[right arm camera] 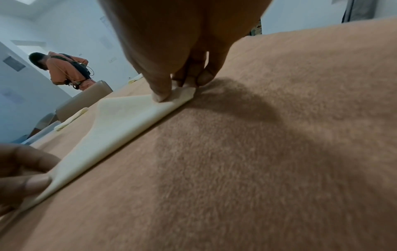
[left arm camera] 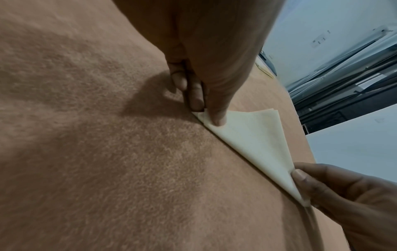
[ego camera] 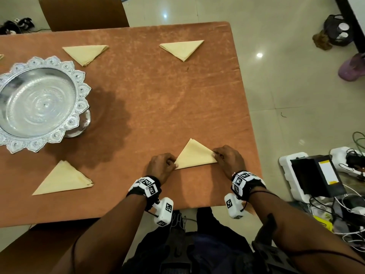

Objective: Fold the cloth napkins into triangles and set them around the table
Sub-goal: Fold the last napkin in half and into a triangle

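A cream cloth napkin (ego camera: 194, 155) (left arm camera: 253, 134) (right arm camera: 128, 122), folded into a triangle, lies flat near the table's front edge with its point facing away from me. My left hand (ego camera: 165, 167) (left arm camera: 206, 108) pinches its left corner between thumb and fingers. My right hand (ego camera: 225, 158) (right arm camera: 178, 91) pinches its right corner the same way. Three more folded triangles lie on the table: a front-left napkin (ego camera: 63, 179), a far-left napkin (ego camera: 86, 54) and a far-right napkin (ego camera: 182, 48).
An ornate silver pedestal tray (ego camera: 11, 133) stands at the table's left. The table (ego camera: 158, 95) carries an orange cloth. A brown chair (ego camera: 83, 12) is at the far side. Boxes and cables (ego camera: 324, 182) crowd the floor at right. A person in orange (right arm camera: 68, 71) stands beyond.
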`<state>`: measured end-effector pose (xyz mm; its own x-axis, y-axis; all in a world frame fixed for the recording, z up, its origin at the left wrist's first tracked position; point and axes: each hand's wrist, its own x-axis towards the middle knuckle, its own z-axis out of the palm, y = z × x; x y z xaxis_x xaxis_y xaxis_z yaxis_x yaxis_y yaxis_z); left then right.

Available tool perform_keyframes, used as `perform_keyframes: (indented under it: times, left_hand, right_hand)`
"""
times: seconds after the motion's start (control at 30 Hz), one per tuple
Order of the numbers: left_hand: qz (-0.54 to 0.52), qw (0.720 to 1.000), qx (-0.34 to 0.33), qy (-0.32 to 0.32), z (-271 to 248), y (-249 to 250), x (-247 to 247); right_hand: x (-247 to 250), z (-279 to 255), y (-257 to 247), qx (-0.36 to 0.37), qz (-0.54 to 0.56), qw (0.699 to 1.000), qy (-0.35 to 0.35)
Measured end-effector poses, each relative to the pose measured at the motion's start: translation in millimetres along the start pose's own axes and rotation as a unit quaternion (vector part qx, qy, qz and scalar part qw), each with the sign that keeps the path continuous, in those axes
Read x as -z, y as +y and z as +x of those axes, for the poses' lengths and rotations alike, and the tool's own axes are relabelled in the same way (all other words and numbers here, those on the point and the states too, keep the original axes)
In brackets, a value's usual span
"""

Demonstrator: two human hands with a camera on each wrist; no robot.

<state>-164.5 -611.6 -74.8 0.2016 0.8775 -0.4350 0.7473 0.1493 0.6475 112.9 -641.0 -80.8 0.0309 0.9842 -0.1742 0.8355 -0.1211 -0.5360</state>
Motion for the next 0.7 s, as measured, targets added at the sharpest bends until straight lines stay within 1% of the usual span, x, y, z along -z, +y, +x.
perform_keyframes:
  times: [0.1,0.23,0.33,0.4,0.47,0.53,0.6,0.67,0.7]
  left_hand:
    - [0.002,1.0,0.018,0.005,0,5,1]
    - [0.012,0.999,0.032,0.012,1,9,2]
    - [0.047,0.999,0.015,0.006,1,9,2]
    - [0.071,0.997,-0.008,0.008,1,8,2]
    - [0.099,0.994,-0.045,0.019,2,7,2]
    - [0.149,0.982,-0.11,0.036,4,9,3]
    - [0.187,0.962,-0.192,0.056,5,19,3]
    - [0.19,0.944,-0.263,0.063,6,33,-1]
    - [0.196,0.934,-0.293,0.054,7,39,-5]
  right_hand:
    - [-3,-1,-4,-0.024,-0.009,0.999,0.022]
    - [-6,1,-9,-0.063,0.0,0.998,0.025]
    - [-7,2,-8,-0.073,0.009,0.997,0.024]
    - [-5,0,-10,-0.055,-0.003,0.997,0.047]
    - [-3,-6,-15,-0.009,-0.028,0.996,0.084]
    - [-3,-13,-25,0.063,-0.057,0.992,0.09]
    - [-8,-19,-35,0.123,-0.076,0.988,0.058]
    - [-14,-21,-45,0.144,-0.102,0.984,0.009]
    - [-17,-22,-49,0.143,-0.114,0.983,-0.021]
